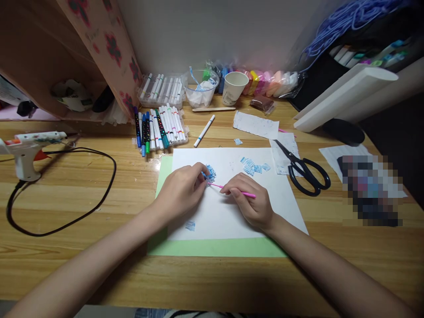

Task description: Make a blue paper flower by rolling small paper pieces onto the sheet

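Note:
My right hand [251, 201] is closed around a thin pink stick tool [248, 194], whose fine tip points left to the fingertips of my left hand [185, 185]. My left hand's fingers are pinched together beside a round cluster of blue and white bits [209, 172] on the white sheet [212, 212]; what they grip is hidden. Several blue-streaked scraps [255, 166] lie farther right on that sheet. Another small blue scrap [190, 225] sits near its lower left. Beneath the white sheet is a green sheet [218, 248].
Black-handled scissors [304, 170] lie at right on paper strips [256, 125]. Markers [162, 128], a clear bowl [201, 90] and a paper cup [233, 88] stand at the back. At left is a glue gun [28, 154] with its looped cord [114, 172].

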A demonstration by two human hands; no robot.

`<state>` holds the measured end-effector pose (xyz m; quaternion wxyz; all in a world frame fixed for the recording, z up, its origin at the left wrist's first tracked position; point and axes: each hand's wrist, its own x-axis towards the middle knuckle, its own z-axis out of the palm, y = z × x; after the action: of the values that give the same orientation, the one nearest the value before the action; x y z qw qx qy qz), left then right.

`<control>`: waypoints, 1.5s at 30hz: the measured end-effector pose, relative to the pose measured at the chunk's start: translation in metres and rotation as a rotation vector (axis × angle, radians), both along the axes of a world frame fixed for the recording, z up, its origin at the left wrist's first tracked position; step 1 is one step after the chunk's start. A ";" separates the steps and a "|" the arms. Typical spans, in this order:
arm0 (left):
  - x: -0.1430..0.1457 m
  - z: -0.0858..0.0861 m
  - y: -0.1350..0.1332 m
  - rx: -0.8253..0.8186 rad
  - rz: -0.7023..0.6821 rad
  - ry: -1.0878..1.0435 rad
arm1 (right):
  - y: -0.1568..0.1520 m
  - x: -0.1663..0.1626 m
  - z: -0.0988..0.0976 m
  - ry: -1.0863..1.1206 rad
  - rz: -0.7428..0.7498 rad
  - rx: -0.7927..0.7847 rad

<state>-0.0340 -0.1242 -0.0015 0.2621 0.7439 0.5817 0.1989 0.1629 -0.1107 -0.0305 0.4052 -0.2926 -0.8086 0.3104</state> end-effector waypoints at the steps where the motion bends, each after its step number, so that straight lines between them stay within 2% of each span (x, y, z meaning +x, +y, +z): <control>1: 0.000 0.000 0.001 0.003 0.000 0.019 | 0.000 -0.001 0.000 -0.005 -0.001 0.002; 13: 0.009 0.007 0.008 0.016 -0.037 0.259 | 0.000 -0.002 0.001 -0.025 -0.008 0.018; 20: 0.009 0.008 0.005 -0.009 -0.028 0.215 | 0.001 -0.003 -0.002 -0.061 0.002 0.056; 24: -0.001 0.011 0.006 -0.004 0.073 0.115 | 0.001 -0.002 -0.003 -0.066 -0.007 0.070; 27: -0.016 0.003 0.013 0.104 0.227 0.073 | 0.001 -0.003 -0.003 -0.065 -0.015 0.085; 30: -0.028 -0.011 0.021 0.122 0.316 0.055 | 0.001 -0.004 -0.004 -0.062 -0.037 0.118; 35: -0.033 -0.027 0.026 0.135 0.305 0.106 | 0.000 -0.005 -0.003 -0.091 -0.066 0.158; 45: -0.032 -0.028 0.025 0.159 0.262 0.198 | 0.018 -0.025 0.022 -0.270 -0.083 0.307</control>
<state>-0.0656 -0.0996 -0.0298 0.1158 0.6962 0.6789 0.2027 0.1383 -0.0925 -0.0089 0.3452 -0.2994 -0.8807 0.1246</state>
